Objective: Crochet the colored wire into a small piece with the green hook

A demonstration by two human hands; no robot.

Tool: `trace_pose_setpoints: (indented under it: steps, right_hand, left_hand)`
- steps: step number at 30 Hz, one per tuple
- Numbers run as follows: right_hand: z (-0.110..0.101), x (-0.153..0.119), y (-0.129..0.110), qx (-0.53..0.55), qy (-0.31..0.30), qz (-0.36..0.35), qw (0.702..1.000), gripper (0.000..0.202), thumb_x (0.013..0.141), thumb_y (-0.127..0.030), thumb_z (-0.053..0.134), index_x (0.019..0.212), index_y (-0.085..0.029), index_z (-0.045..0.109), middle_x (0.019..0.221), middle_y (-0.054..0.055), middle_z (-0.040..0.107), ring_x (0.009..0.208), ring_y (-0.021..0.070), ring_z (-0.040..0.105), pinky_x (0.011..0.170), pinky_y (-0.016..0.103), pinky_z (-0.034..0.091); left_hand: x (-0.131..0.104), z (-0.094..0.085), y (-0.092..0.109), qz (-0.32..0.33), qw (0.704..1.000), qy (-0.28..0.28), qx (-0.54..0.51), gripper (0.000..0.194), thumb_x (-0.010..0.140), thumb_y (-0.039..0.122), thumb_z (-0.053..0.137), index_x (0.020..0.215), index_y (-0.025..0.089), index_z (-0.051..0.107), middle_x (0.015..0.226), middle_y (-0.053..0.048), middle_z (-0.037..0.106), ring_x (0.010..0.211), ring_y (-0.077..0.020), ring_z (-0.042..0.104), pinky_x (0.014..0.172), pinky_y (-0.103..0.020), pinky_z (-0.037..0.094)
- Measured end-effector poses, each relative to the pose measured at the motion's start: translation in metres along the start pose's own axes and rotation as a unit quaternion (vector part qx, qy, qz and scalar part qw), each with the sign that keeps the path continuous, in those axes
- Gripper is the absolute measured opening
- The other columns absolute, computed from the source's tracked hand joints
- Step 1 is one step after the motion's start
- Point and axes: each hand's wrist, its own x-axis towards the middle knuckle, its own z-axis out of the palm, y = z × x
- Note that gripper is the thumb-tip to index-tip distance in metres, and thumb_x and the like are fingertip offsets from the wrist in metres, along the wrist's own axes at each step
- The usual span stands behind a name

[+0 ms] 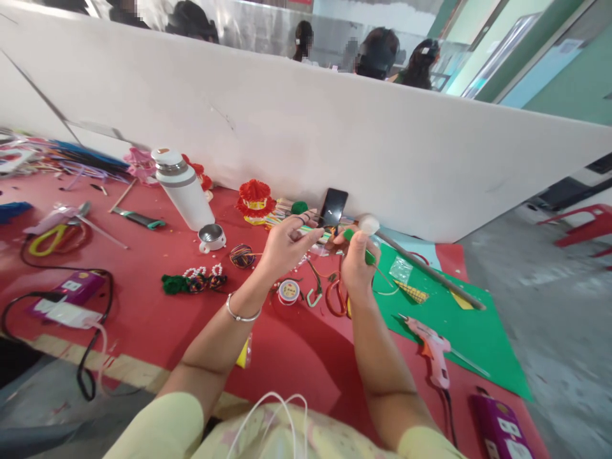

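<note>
My left hand (290, 241) is raised over the middle of the red table (282, 357), its thumb and fingers pinched together on something thin I cannot make out. Close on its right, my right hand (359, 258) is closed around a green object (369, 257), whose ends show on both sides of the thumb. A small dark and orange piece lies between the two hands. Behind them a black phone (333, 207) leans on the white partition. Below the hands lie a white spool (289, 292) and red-handled scissors (336, 299).
A white bottle (184, 191), its metal cup (211, 237), a yarn ball (242, 255) and a red fringed piece (255, 199) stand left. Rightward, a pink glue gun (433, 350) and a long stick (430, 271) lie on green sheet. A purple power strip (502, 424) sits front right.
</note>
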Motion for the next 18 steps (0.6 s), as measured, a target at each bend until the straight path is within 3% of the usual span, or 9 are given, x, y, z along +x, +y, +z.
trace_pose_setpoints:
  steps: [3,5,9,11,14,16,18]
  right_hand:
    - [0.002,-0.002,-0.001,-0.009,-0.039,-0.016,0.999,0.056,0.107,-0.067,0.051,0.074,-0.025,0.068,0.070,0.000,0.067,0.063,0.0167,0.063,0.061,0.033,0.052]
    - [0.003,-0.002,-0.002,-0.012,-0.056,-0.031,0.998,0.056,0.107,-0.066,0.051,0.073,-0.025,0.067,0.070,0.000,0.067,0.064,0.0176,0.063,0.062,0.035,0.052]
    - [0.002,-0.002,-0.003,-0.030,-0.091,-0.048,0.994,0.052,0.110,-0.059,0.051,0.074,-0.025,0.067,0.070,0.000,0.067,0.066,0.0168,0.064,0.063,0.034,0.050]
    - [0.002,-0.001,-0.003,-0.059,-0.103,-0.067,0.991,0.049,0.111,-0.053,0.051,0.074,-0.025,0.066,0.070,-0.001,0.067,0.067,0.0162,0.065,0.064,0.033,0.050]
    - [0.001,-0.001,0.001,-0.132,-0.095,-0.130,0.978,0.046,0.111,-0.047,0.052,0.074,-0.025,0.065,0.077,0.001,0.071,0.074,0.0170,0.069,0.069,0.034,0.054]
    - [0.001,-0.001,0.004,-0.178,-0.079,-0.183,0.964,0.041,0.110,-0.046,0.055,0.076,-0.025,0.066,0.092,0.004,0.076,0.087,0.0190,0.073,0.078,0.036,0.058]
    - [0.000,0.001,0.008,-0.201,-0.064,-0.221,0.952,0.038,0.109,-0.046,0.057,0.078,-0.025,0.066,0.104,0.006,0.078,0.096,0.0206,0.074,0.086,0.038,0.060]
  left_hand:
    - [-0.002,-0.001,0.008,-0.085,0.987,-0.047,-0.130,0.041,0.085,0.042,0.090,0.118,0.019,0.080,0.101,-0.006,0.080,0.047,-0.0027,0.045,0.040,-0.022,0.029]
    - [-0.002,-0.001,0.012,-0.120,0.974,-0.049,-0.188,0.055,0.081,0.039,0.093,0.131,0.022,0.078,0.104,-0.006,0.081,0.047,-0.0025,0.047,0.039,-0.021,0.029]
    - [-0.001,0.001,0.012,-0.115,0.972,-0.010,-0.205,0.074,0.073,0.028,0.095,0.144,0.023,0.074,0.087,-0.002,0.080,0.049,-0.0060,0.053,0.041,-0.021,0.035]
    - [-0.002,0.003,0.010,-0.069,0.984,0.019,-0.166,0.073,0.073,0.025,0.094,0.143,0.020,0.075,0.079,-0.001,0.079,0.056,-0.0095,0.060,0.048,-0.021,0.043]
    - [-0.002,0.005,0.004,-0.006,0.996,0.057,-0.071,0.048,0.075,0.022,0.091,0.122,0.015,0.083,0.079,-0.003,0.081,0.062,-0.0115,0.064,0.055,-0.024,0.048]
    - [-0.002,0.004,0.000,0.008,0.997,0.062,-0.036,0.033,0.076,0.020,0.089,0.108,0.015,0.086,0.080,-0.005,0.083,0.060,-0.0108,0.062,0.055,-0.024,0.047]
    - [-0.002,0.003,-0.003,0.005,0.998,0.055,-0.034,0.030,0.075,0.019,0.089,0.105,0.015,0.085,0.081,-0.006,0.083,0.057,-0.0100,0.060,0.053,-0.024,0.045]
